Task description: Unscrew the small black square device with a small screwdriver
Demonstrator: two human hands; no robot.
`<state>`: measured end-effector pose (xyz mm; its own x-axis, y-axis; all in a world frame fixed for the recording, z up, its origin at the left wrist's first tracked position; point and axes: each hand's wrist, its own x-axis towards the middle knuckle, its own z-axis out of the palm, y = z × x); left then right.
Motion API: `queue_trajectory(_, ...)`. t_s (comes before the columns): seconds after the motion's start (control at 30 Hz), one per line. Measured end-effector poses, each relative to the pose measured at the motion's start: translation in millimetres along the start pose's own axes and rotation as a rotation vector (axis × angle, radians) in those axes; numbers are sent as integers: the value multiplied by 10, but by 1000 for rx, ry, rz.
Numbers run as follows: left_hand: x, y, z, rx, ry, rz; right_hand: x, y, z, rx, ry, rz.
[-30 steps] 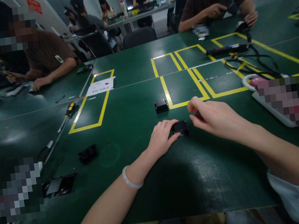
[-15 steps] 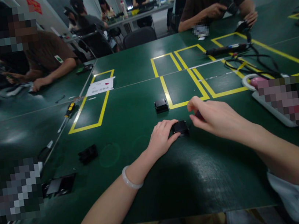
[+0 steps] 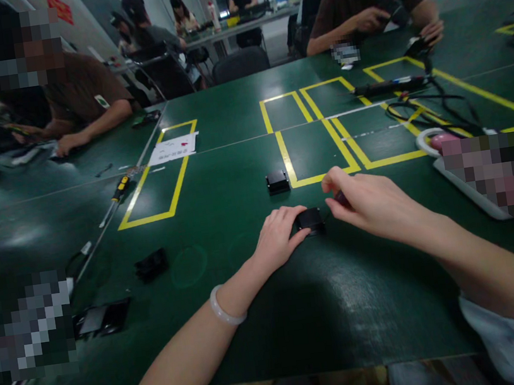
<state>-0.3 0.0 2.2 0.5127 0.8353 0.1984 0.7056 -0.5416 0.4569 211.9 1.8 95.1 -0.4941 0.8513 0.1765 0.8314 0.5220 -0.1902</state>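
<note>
My left hand point(image 3: 279, 238) grips a small black box-shaped part point(image 3: 310, 221) on the green table point(image 3: 265, 319), its thumb and fingers closed on the part's left end. Just to the right, my right hand point(image 3: 358, 198) is pinched round a small dark tool point(image 3: 340, 198), whose thin shaft points toward the part's right end. Most of that tool is hidden by the fingers. A second black part point(image 3: 277, 182) rests on the table beyond my left hand.
Black pieces point(image 3: 151, 265) and a flat dark item point(image 3: 102, 318) lie at the left. A yellow-black screwdriver point(image 3: 121, 188) and a paper sheet point(image 3: 173, 149) are farther back. Cables point(image 3: 445, 102) lie at the right. People sit across the table.
</note>
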Motion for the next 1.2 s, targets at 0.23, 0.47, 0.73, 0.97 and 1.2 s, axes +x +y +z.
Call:
queue_trajectory(0.23, -4, -19, 20, -4, 10, 10, 2, 6, 17, 26, 32, -43)
queue_trajectory(0.47, -2, -10, 13, -5, 10, 3, 6, 6, 1, 9, 21, -30)
queue_trajectory(0.73, -4, -4, 8, -8, 13, 9, -12, 14, -5, 60, 3, -31)
queue_trajectory(0.97, -1, -13, 19, -5, 18, 13, 1, 8, -11, 31, -8, -47)
queue_trajectory(1.2, 1, -8, 11, 2, 11, 8, -6, 28, 9, 2, 1, -59)
